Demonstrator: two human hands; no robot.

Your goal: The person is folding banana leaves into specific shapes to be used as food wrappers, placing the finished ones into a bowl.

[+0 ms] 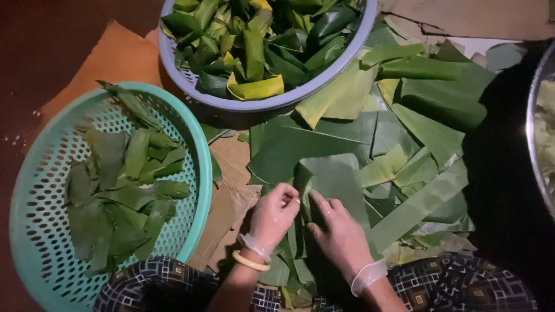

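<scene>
Much here is cut off or dim: the lavender basket [173, 69] beyond the hands loses its far half to the top edge, the metal bowl [535, 115] far off to the right of the right hand shows only a curved sliver of rim with a pale mass inside that is hard to make out, and a deep shadow swallows the area between that bowl and the leaf pile. The forearms run out at the bottom edge, between knees in a dark checked fabric [462, 286]. Two hands are at work, both in thin clear gloves. The left hand [273, 215], with one pale bangle [250, 263] at its wrist, curls its fingertips in a pinch on the edge of a folded banana leaf strip [329, 182]; the right hand [338, 234] lies just beside it, fingers pressed flat along the same strip, which rests directly in front of both hands atop the loose leaf pile [428, 133]. Two plastic baskets are in view: the lavender one heaped with folded leaf parcels, and a teal basket [34, 190] to the left of the left hand holding loose leaf pieces. Brown cardboard [228, 185] lies under everything.
</scene>
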